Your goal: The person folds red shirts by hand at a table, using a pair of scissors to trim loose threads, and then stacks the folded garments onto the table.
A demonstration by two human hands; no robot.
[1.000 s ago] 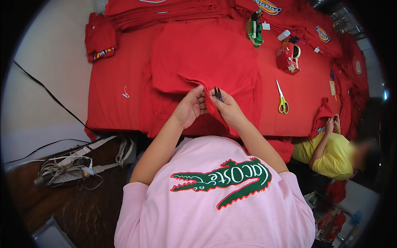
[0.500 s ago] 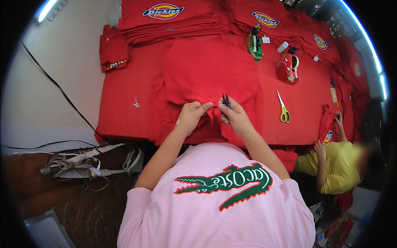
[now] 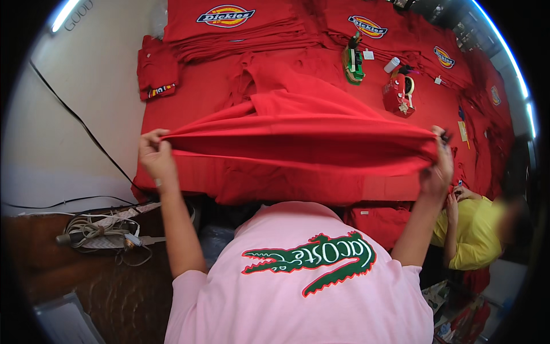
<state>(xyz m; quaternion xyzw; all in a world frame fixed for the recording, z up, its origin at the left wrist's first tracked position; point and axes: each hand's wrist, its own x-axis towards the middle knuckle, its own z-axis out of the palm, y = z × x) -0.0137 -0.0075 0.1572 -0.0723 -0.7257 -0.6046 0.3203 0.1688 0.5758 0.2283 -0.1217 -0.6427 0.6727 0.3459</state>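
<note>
A red T-shirt [image 3: 275, 126] is stretched wide between my hands above the red-covered table, its lower edge pulled nearly straight and sagging in folds. My left hand [image 3: 156, 157] pinches one end of that edge beyond the table's left side. At the far right end, my right hand [image 3: 438, 169] grips the other end. Dark thread snips [image 3: 444, 137] stick up from that same right hand, mostly hidden by the fingers. The far part of the shirt lies crumpled on the table.
Stacks of red shirts [image 3: 258, 35] with emblems line the far side. A green holder [image 3: 353, 64], a white bottle [image 3: 392, 65] and a red box with tape [image 3: 397, 96] stand behind the cloth. A co-worker in yellow [image 3: 472, 235] sits at right. Tangled cables [image 3: 103, 229] lie lower left.
My hands have spread from close together at the middle to far apart, drawing the shirt out between them. The yellow-handled scissors on the table are now hidden behind the cloth.
</note>
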